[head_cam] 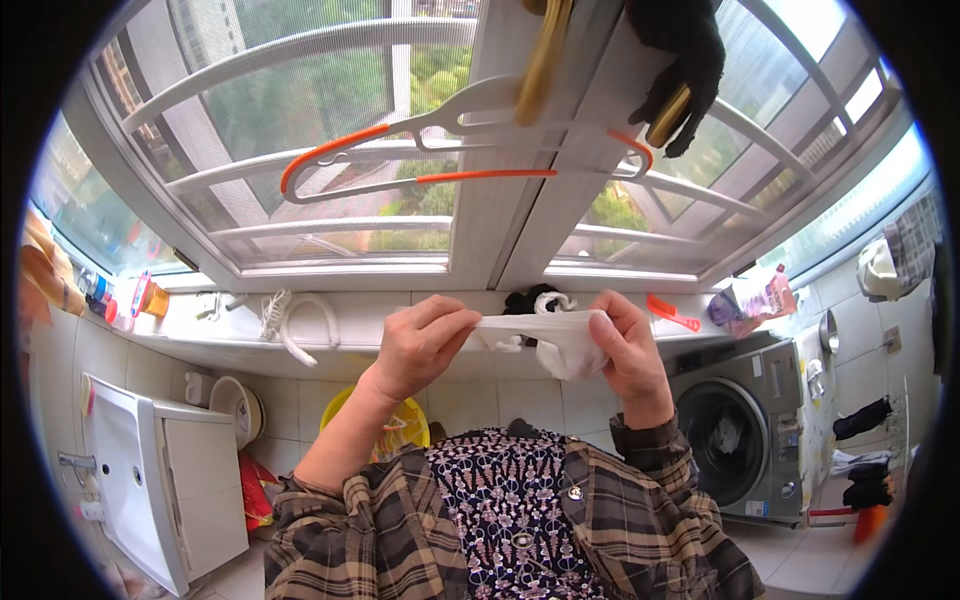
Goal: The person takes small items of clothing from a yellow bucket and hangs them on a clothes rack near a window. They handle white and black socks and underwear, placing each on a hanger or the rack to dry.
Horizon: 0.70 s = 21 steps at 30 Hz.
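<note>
A thin white cloth item (566, 349), perhaps a sock, is stretched between my two hands in front of my chest. My left hand (424, 345) pinches one end between thumb and fingers. Bunched fabric hangs beside my right hand (630, 356), which grips the other end. Just beyond it, a black and white bundle of fabric (555, 298) lies on the windowsill (360, 307), partly hidden by the cloth. Above hangs a grey and orange clothes hanger (487, 175), nearer the window than my hands.
A dark cloth (686, 71) hangs at the upper right. The sill holds a coiled white cord (275, 313) and an orange brush (673, 313). A sink (124, 465) stands left, a yellow basket (416, 420) below, and a washing machine (780, 405) right.
</note>
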Each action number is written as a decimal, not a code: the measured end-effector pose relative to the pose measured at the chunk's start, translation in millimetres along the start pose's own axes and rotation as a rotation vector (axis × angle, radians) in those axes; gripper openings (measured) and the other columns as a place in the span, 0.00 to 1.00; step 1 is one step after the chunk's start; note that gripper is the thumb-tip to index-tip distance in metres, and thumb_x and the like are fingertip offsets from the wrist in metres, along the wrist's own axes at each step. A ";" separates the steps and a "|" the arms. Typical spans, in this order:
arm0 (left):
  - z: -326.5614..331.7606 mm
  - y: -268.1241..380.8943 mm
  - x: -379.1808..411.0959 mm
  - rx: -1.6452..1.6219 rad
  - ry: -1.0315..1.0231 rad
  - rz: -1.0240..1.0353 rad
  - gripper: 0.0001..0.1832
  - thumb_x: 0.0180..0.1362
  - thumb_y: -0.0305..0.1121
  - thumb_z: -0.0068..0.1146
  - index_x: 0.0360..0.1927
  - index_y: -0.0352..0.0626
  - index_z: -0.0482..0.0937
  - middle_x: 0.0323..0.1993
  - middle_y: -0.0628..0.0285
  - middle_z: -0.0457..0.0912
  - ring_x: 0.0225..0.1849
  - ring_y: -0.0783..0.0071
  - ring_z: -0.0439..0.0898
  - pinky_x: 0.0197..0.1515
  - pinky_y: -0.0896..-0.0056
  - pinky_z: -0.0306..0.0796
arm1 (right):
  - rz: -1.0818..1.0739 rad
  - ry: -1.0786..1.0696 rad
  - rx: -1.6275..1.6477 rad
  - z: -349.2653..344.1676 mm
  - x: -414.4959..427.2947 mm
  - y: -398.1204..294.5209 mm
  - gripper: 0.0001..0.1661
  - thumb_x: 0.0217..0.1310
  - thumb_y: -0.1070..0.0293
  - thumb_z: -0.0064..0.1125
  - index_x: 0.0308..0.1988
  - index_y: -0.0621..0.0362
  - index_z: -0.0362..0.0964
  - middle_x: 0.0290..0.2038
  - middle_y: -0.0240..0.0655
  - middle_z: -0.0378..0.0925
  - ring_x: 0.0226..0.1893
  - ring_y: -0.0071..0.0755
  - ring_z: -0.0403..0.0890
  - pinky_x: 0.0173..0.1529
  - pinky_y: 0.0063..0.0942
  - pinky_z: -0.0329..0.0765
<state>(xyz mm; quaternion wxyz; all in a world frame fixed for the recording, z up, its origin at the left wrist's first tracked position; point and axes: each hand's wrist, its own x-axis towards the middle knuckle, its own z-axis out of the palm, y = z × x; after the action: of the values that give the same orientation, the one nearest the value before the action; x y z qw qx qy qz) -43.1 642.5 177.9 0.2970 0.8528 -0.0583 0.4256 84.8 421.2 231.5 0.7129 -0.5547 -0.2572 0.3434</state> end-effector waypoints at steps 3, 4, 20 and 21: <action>13.9 3.2 -5.0 0.025 0.043 -0.205 0.08 0.47 0.18 0.60 0.31 0.40 0.78 0.28 0.61 0.79 0.21 0.73 0.77 0.22 0.75 0.70 | -0.002 -0.049 0.098 0.9 5.4 3.6 0.11 0.64 0.62 0.55 0.36 0.58 0.67 0.31 0.26 0.72 0.29 0.12 0.69 0.33 0.14 0.67; 19.3 5.4 -4.3 0.018 0.072 -0.289 0.07 0.49 0.18 0.59 0.31 0.39 0.78 0.28 0.60 0.79 0.21 0.74 0.77 0.21 0.76 0.70 | 0.011 -0.115 0.044 0.7 6.6 3.5 0.13 0.63 0.60 0.56 0.36 0.59 0.67 0.34 0.27 0.73 0.31 0.13 0.70 0.34 0.14 0.68; -9.1 30.7 18.5 -0.657 0.225 -0.230 0.11 0.53 0.16 0.52 0.39 0.38 0.68 0.58 0.45 0.69 0.62 0.60 0.67 0.63 0.64 0.61 | 0.199 -0.503 -0.315 46.4 44.4 -8.6 0.17 0.64 0.64 0.54 0.50 0.61 0.68 0.33 0.28 0.77 0.31 0.14 0.75 0.33 0.14 0.72; -16.3 27.3 24.2 -0.606 0.241 -0.209 0.12 0.53 0.15 0.52 0.39 0.37 0.68 0.58 0.44 0.69 0.62 0.60 0.67 0.63 0.64 0.61 | 0.113 -0.476 -0.260 52.6 50.2 -9.3 0.17 0.64 0.65 0.53 0.50 0.62 0.68 0.33 0.28 0.77 0.31 0.13 0.75 0.32 0.14 0.72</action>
<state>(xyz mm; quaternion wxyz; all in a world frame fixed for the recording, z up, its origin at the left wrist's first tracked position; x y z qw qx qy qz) -48.8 633.0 216.3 0.5836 0.6708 -0.0589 0.4538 79.1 491.0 253.1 0.5350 -0.5588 -0.4280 0.4672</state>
